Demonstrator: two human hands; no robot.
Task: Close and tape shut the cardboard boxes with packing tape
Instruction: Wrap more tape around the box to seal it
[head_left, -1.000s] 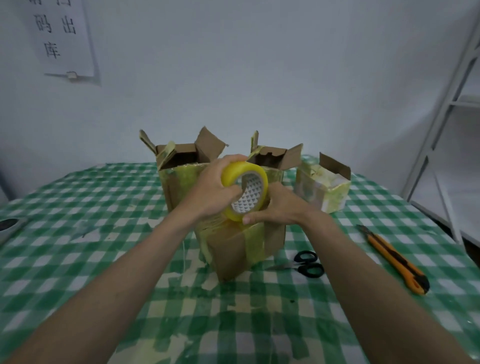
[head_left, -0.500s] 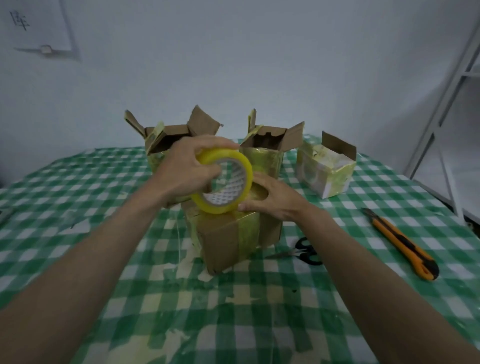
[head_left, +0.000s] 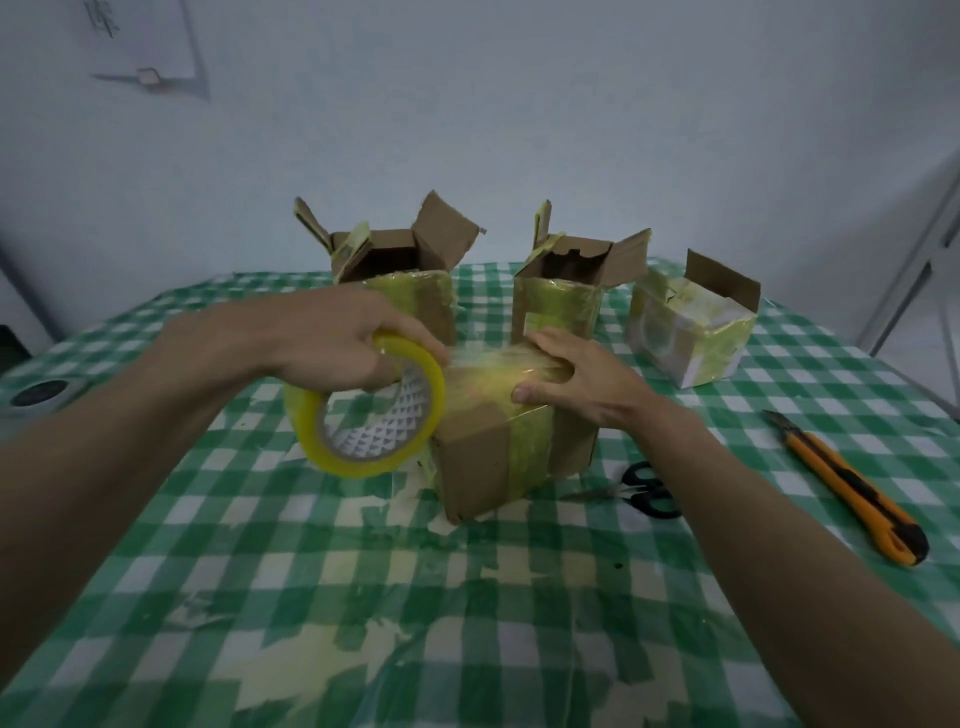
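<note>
Cardboard boxes stand four in number on the green-and-white checked tablecloth. Nearest is the closed box, its flaps down and a band of yellowish tape running over its top and down its front face. Behind it, two open boxes stand with flaps raised: the left open box and the middle open box, both with tape wrapped round their sides. Further right sits the fourth box, mostly covered in tape, one flap standing up at its back.

The left hand reaches in from the lower left, forearm stretched across the table, its fingers curled through and round the top of the tape roll, gripping it. One roll only; it hangs on edge just left of the closed box, with a stretch of tape running from it onto the box top. The right hand comes in from the lower right and lies flat on top of the closed box, fingers spread and straight, thumb pressing the front edge.

One pair of black-handled scissors lies just right of the closed box. One orange utility knife lies further right, well apart from the boxes.
</note>
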